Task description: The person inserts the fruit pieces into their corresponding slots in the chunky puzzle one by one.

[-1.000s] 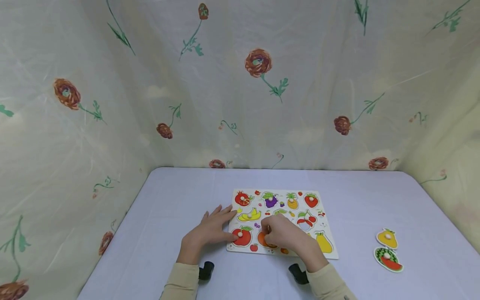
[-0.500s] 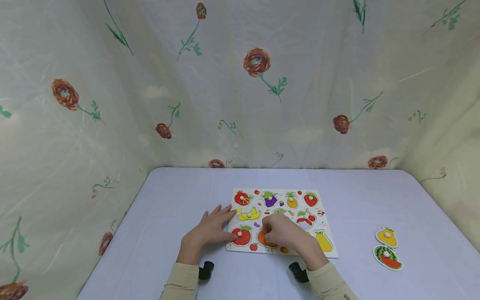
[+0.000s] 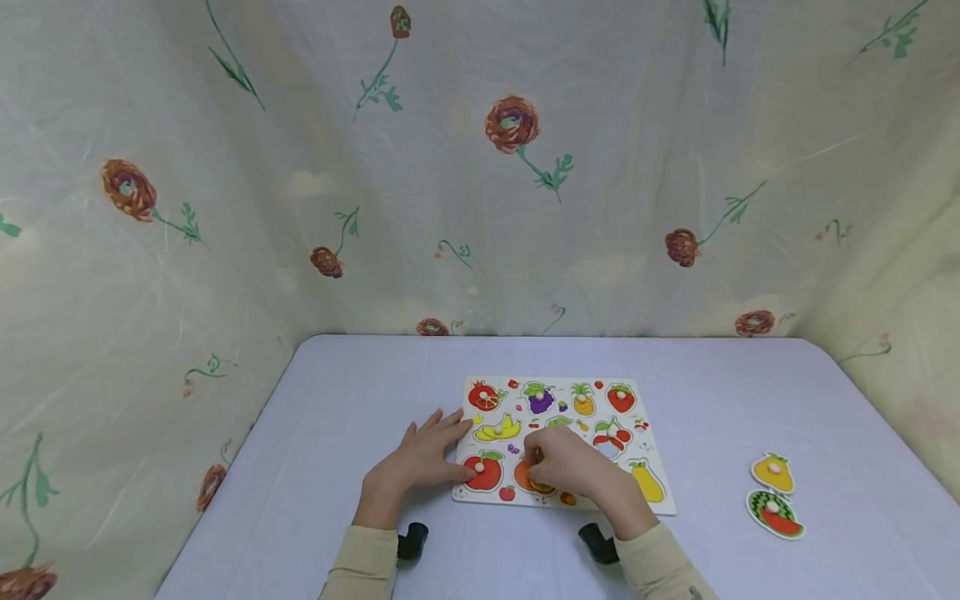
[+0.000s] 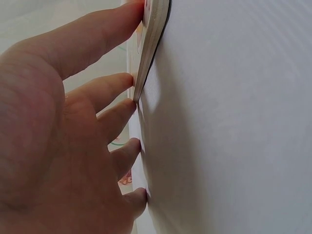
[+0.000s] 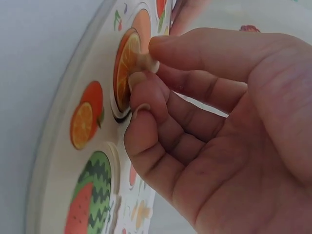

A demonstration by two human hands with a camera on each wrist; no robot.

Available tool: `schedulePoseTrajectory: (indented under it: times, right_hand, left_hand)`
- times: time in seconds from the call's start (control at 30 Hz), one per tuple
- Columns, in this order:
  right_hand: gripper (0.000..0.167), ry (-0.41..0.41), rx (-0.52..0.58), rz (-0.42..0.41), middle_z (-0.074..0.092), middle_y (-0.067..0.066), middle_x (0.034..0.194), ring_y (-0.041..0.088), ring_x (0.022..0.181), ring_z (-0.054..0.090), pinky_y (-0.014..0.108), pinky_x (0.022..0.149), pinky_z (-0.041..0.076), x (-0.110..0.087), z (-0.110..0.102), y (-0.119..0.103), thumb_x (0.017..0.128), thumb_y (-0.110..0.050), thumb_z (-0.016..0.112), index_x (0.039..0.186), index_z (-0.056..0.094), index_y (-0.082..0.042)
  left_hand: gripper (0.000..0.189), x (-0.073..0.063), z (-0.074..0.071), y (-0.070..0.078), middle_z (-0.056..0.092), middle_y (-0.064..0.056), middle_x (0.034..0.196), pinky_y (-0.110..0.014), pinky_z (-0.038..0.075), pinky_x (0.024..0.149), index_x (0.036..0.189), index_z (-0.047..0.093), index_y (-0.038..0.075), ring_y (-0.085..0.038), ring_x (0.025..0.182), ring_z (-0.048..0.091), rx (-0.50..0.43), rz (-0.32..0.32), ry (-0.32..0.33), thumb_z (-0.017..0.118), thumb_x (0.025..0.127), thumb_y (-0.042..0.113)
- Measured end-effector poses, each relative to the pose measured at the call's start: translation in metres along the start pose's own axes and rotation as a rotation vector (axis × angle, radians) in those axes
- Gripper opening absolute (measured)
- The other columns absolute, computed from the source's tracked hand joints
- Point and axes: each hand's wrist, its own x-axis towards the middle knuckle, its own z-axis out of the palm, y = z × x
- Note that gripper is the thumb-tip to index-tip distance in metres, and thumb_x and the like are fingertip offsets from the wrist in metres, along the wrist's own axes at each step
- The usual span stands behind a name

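Observation:
A white fruit knob puzzle board (image 3: 658,454) lies on the table, with several knobbed fruit pieces in it. My left hand (image 3: 426,457) is spread at its left edge, the thumb over the corner by the apple piece (image 3: 489,477). In the left wrist view the left fingers (image 4: 114,90) lie straight along the board's side and the table. My right hand (image 3: 573,462) pinches the wooden knob (image 5: 146,62) of the orange puzzle piece (image 5: 126,63). That piece sits at its recess, slightly off the printed orange, and is partly hidden by the hand in the head view.
Two loose pieces, a yellow pear-like one (image 3: 774,473) and a watermelon one (image 3: 776,515), lie on the white table (image 3: 360,383) right of the board. Printed watermelon (image 5: 90,200) and pear (image 3: 647,483) spots show no knobs. A flowered curtain (image 3: 585,275) hangs behind.

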Motion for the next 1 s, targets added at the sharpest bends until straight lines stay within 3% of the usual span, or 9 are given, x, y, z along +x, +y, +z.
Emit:
schedulePoseTrajectory:
  times: [0.23, 0.63, 1.0]
  right_hand:
    - [0.009, 0.043, -0.003, 0.046, 0.058, 0.001, 0.074, 0.016, 0.066, 0.052, 0.028, 0.057, 0.043, -0.003, -0.011, 0.004, 0.085, -0.012, 0.074, 0.082, 0.066, -0.014]
    - [0.004, 0.082, 0.013, 0.160, 0.060, 0.005, 0.083, 0.018, 0.072, 0.054, 0.027, 0.059, 0.046, -0.014, -0.039, 0.027, 0.088, -0.015, 0.071, 0.088, 0.067, -0.013]
    - [0.008, 0.116, 0.003, 0.194, 0.058, 0.007, 0.084, 0.021, 0.076, 0.052, 0.028, 0.063, 0.046, -0.021, -0.058, 0.050, 0.090, -0.017, 0.070, 0.092, 0.066, -0.010]
  left_hand:
    - [0.082, 0.001, 0.001, -0.001, 0.030, 0.001, 0.164, -0.063, 0.007, 0.124, 0.152, 0.042, 0.024, -0.031, 0.156, 0.013, -0.002, 0.002, 0.006, 0.076, 0.082, 0.047]
    - [0.082, -0.001, -0.001, 0.000, 0.030, 0.000, 0.164, -0.063, 0.008, 0.124, 0.152, 0.041, 0.023, -0.032, 0.156, 0.014, 0.004, 0.017, 0.013, 0.076, 0.081, 0.045]
    - [0.082, 0.001, 0.001, 0.000, 0.030, -0.001, 0.164, -0.063, 0.008, 0.124, 0.152, 0.041, 0.022, -0.032, 0.156, 0.014, 0.022, 0.013, 0.008, 0.076, 0.081, 0.045]
